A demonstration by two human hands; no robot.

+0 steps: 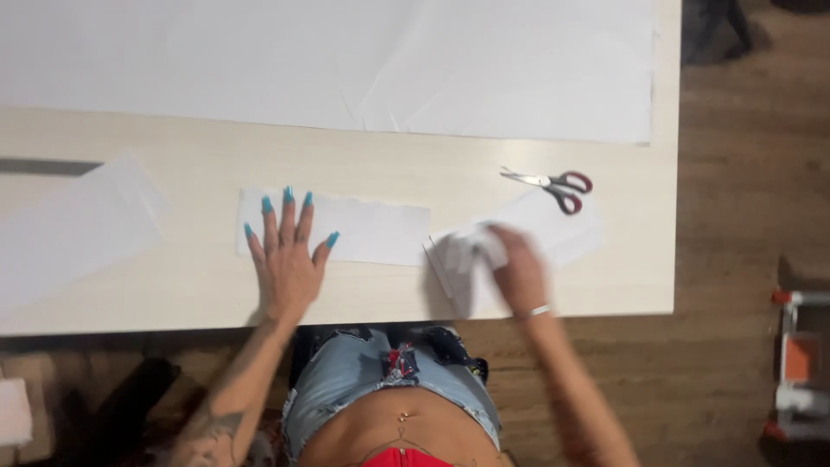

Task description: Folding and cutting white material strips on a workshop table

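We see the left hand (288,259) spread flat, fingers fanned and turquoise-nailed, pressing down on the left end of a white paper strip (363,229) that lies lengthwise on the pale wooden table (199,285); the strip runs out to the right from under the fingertips toward the other hand. The right hand (519,272) is blurred, but we can make out that it is closed around a crumpled white sheet (471,251), bunched between fingers and palm just beyond the strip's right end, near the table's front edge. Whether that bunched piece joins the flatter white paper spreading behind it toward the scissors we cannot tell. A pale ring shows on the right hand. The scissors (553,184), with red and grey handles and blades shut, lie on the table just behind the right hand, apart from it. Farther back, a large white sheet (346,60) covers most of the tabletop and is cut off by the top of the picture; it shows a few creases. To the left, another white sheet (73,229) lies tilted and soft in focus, cut off by the left edge. We see no printing on any of the paper. At the far right, on the brown floor, an orange and white object (800,363) is partly cut off and too unclear to name.
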